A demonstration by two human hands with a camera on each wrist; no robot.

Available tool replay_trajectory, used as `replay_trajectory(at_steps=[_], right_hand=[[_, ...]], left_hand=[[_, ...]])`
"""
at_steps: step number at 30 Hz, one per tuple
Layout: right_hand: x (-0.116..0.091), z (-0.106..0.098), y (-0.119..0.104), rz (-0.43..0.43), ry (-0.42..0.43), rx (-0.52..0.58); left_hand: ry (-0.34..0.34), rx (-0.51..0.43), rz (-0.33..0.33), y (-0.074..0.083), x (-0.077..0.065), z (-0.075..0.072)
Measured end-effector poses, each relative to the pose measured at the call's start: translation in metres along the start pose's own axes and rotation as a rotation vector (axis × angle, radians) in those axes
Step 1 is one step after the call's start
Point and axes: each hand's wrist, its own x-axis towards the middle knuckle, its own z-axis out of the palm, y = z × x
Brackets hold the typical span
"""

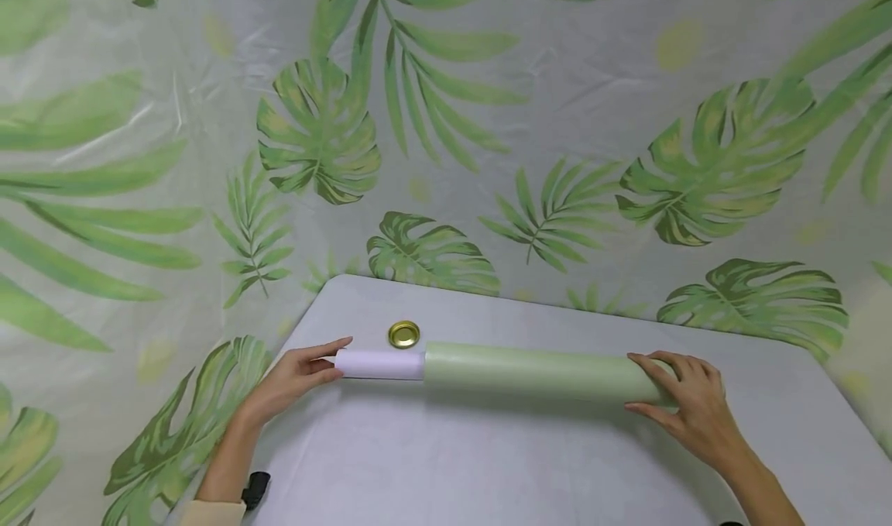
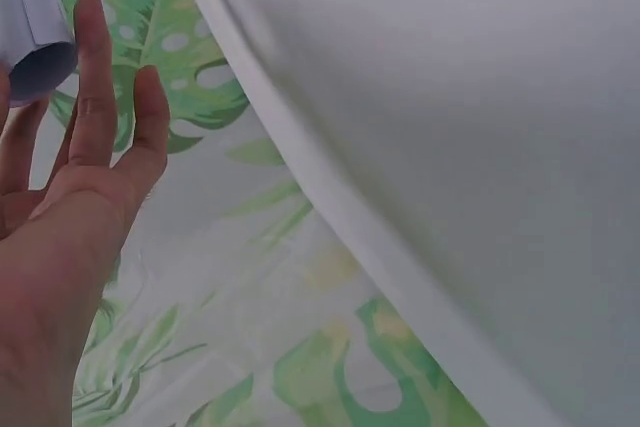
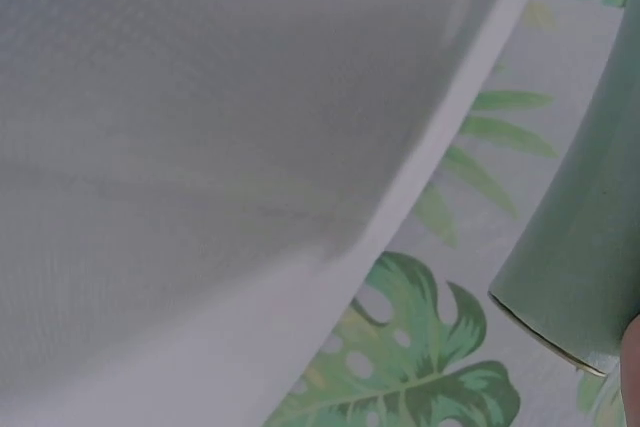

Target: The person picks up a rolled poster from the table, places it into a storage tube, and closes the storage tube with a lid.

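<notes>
One tube (image 1: 530, 373) | roll (image 1: 379, 364) partly inside | left grip (image 1: 296, 373) holds roll | right grip (image 1: 693, 403) clasps tube

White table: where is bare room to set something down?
Bare: the near middle, bordered by the green tube and both forearms; the far strip between tube and leafy backdrop, right of the gold lid. Crowded: around lid, white roll and left hand.

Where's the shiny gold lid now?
In the head view, the gold lid lies on the white table, left of the middle, just beyond the white roll and near the green tube.
</notes>
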Motion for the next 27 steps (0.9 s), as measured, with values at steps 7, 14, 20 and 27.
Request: replay_trajectory(at_steps=[7,14,20,27], right_hand=[[-0.003,0.001,-0.001,0.016,-0.016,0.004],[-0.003,0.001,-0.003,0.012,-0.008,0.001],[-0.002,0.004,-0.006,0.009,-0.012,-0.002],[-0.001,0.01,-0.01,0.013,-0.004,0.004]], left_hand=[[0.047,0.016,-0.002,0.002,0.004,0.002],[0.085,0.036,0.001,0.008,0.005,0.006],[0.173,0.138,0.008,0.017,0.009,0.016],[0.255,0.147,0.022,0.023,0.014,0.03]])
